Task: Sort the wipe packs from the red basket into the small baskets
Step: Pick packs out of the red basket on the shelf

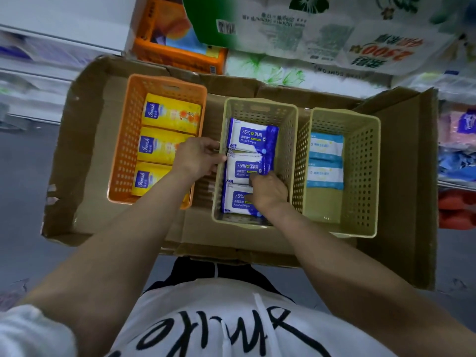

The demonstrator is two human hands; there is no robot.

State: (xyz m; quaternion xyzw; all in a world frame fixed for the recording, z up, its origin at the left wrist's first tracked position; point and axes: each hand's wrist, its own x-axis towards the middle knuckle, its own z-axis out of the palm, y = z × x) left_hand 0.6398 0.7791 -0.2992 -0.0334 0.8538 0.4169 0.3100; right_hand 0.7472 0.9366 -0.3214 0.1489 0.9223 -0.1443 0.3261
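Both hands are on the middle blue pack (247,168) in the beige basket (260,107). The left hand (198,157) pinches the pack's edge at the basket's left wall, and the right hand (268,193) has curled fingers on its near right corner, covering part of the pack below. Left of the left hand sits an orange basket (128,140) with three yellow packs (171,113). Right of the right hand is a second beige basket (360,161) with two light-blue packs (325,146). Everything sits in a cardboard tray (85,140).
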